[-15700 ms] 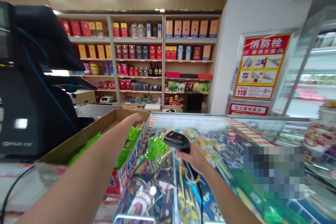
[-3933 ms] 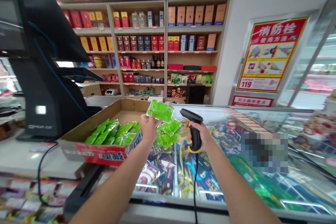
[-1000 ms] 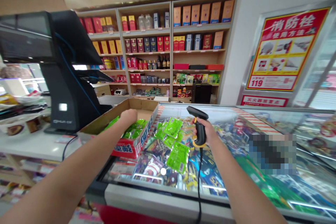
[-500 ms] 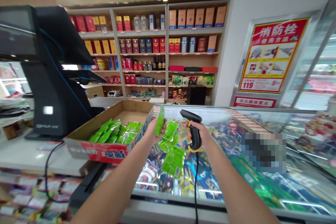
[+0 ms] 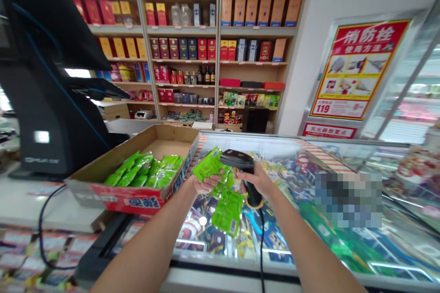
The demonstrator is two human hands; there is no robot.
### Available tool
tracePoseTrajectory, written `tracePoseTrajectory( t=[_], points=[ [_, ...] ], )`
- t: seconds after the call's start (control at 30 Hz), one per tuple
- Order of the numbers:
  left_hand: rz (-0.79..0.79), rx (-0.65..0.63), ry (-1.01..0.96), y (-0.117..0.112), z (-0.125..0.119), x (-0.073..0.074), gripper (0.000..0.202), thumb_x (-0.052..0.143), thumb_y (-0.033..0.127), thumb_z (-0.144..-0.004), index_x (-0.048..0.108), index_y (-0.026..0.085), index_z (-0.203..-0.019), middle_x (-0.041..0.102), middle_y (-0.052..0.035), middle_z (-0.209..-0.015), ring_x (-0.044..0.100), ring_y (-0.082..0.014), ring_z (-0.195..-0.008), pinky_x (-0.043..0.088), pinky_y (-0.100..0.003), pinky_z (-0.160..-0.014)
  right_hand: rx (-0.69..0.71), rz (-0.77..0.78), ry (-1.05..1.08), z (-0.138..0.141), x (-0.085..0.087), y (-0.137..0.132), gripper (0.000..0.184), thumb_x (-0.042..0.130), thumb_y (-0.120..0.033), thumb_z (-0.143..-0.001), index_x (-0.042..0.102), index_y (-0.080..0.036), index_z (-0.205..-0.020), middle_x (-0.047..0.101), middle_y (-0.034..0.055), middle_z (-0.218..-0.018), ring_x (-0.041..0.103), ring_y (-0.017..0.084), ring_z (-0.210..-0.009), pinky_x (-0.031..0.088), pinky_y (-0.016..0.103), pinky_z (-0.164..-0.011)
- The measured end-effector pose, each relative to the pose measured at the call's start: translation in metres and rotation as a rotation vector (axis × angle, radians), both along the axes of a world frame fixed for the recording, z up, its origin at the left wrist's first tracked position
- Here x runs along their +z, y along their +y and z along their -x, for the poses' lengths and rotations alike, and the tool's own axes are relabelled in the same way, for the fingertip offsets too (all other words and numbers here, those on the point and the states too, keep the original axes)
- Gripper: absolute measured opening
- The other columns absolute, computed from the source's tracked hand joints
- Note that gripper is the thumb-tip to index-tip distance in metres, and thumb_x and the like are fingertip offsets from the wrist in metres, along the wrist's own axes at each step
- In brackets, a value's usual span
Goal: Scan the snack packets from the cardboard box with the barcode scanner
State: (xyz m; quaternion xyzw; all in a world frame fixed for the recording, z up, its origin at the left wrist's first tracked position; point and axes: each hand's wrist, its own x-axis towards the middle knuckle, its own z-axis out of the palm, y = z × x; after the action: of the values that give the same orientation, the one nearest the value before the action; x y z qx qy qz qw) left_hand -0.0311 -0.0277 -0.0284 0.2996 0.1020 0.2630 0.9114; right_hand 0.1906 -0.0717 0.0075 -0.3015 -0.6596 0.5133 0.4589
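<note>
Glossy, crinkled plastic packets (image 5: 226, 213), a smooth plastic scanner (image 5: 238, 159), a matt cardboard box (image 5: 173, 139), clear glass lid (image 5: 247, 139).

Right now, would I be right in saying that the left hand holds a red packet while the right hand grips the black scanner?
Not quite: the packet in the left hand is green, not red, as the head view shows; the right hand does grip the black scanner.

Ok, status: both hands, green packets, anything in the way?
Left hand gripping green packet. Right hand holding black scanner, its head beside that packet. Other packets on glass top. Nothing seen between scanner and packet.
</note>
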Motion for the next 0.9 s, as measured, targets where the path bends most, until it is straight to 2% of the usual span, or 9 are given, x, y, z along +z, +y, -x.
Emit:
tracePoseTrajectory(
  t=[0.1, 0.27, 0.47, 0.63, 0.73, 0.8, 0.9],
  points=[
    [0.043, -0.056, -0.040, 0.005, 0.004, -0.006, 0.036, 0.033, 0.041, -0.091, 0.052, 0.015, -0.107, 0.044, 0.0005, -0.057, 0.033, -0.0065, -0.034, 0.021, -0.013, -0.027, -0.005, -0.003, 0.004, -0.001, 0.000, -0.001, 0.023, 0.071, -0.034, -0.070, 0.063, -0.017, -0.084, 0.065, 0.0008, -0.057, 0.053, 0.014, -0.033, 0.042, 0.025, -0.033],
    [0.061, -0.031, 0.013, 0.007, 0.005, -0.008, 0.034, 0.035, 0.038, -0.090, 0.051, 0.015, -0.108, 0.043, 0.0017, -0.056, 0.033, -0.0065, -0.034, 0.023, -0.013, -0.028, -0.003, 0.004, -0.019, -0.003, -0.001, -0.001, 0.020, 0.070, -0.033, -0.070, 0.063, -0.017, -0.080, 0.064, 0.0007, -0.056, 0.054, 0.014, -0.034, 0.042, 0.025, -0.034],
    [0.024, -0.066, 0.044, 0.008, 0.004, -0.005, 0.036, 0.039, 0.044, -0.088, 0.053, 0.014, -0.102, 0.041, 0.0020, -0.056, 0.029, -0.0052, -0.035, 0.019, -0.012, -0.028, -0.013, 0.025, -0.020, -0.004, -0.005, 0.002, 0.020, 0.070, -0.033, -0.070, 0.062, -0.017, -0.077, 0.064, 0.0010, -0.056, 0.054, 0.013, -0.033, 0.040, 0.023, -0.034],
    [-0.037, -0.033, 0.085, 0.007, 0.003, -0.004, 0.025, 0.047, 0.035, -0.086, 0.054, 0.014, -0.097, 0.039, 0.0030, -0.056, 0.027, -0.0035, -0.035, 0.016, -0.010, -0.029, -0.020, 0.065, 0.030, -0.005, -0.003, 0.002, 0.027, 0.072, -0.039, -0.066, 0.061, -0.015, -0.073, 0.066, 0.0026, -0.061, 0.056, 0.014, -0.034, 0.041, 0.023, -0.033],
    [-0.113, 0.030, 0.165, 0.004, -0.001, -0.001, 0.018, 0.053, 0.025, -0.081, 0.055, 0.014, -0.095, 0.040, 0.0031, -0.056, 0.027, -0.0029, -0.037, 0.014, -0.010, -0.030, -0.040, 0.118, 0.057, -0.009, 0.002, 0.002, 0.029, 0.071, -0.041, -0.066, 0.062, -0.014, -0.074, 0.064, 0.0025, -0.057, 0.054, 0.013, -0.033, 0.040, 0.022, -0.031],
    [-0.173, 0.124, 0.276, 0.000, -0.007, 0.002, 0.016, 0.056, 0.025, -0.078, 0.056, 0.014, -0.091, 0.042, 0.0028, -0.056, 0.029, -0.0036, -0.037, 0.013, -0.011, -0.031, -0.050, 0.160, 0.094, -0.014, 0.005, 0.003, 0.028, 0.069, -0.040, -0.069, 0.062, -0.014, -0.075, 0.064, 0.0030, -0.056, 0.054, 0.012, -0.034, 0.040, 0.022, -0.032],
    [-0.287, 0.396, 0.534, -0.006, -0.021, 0.005, 0.016, 0.055, 0.032, -0.079, 0.055, 0.016, -0.079, 0.042, 0.0031, -0.053, 0.033, -0.0061, -0.038, 0.016, -0.015, -0.033, -0.093, 0.219, 0.217, -0.024, 0.007, 0.010, 0.025, 0.067, -0.039, -0.069, 0.062, -0.015, -0.073, 0.064, 0.0023, -0.056, 0.053, 0.011, -0.035, 0.042, 0.022, -0.034]
  ],
)
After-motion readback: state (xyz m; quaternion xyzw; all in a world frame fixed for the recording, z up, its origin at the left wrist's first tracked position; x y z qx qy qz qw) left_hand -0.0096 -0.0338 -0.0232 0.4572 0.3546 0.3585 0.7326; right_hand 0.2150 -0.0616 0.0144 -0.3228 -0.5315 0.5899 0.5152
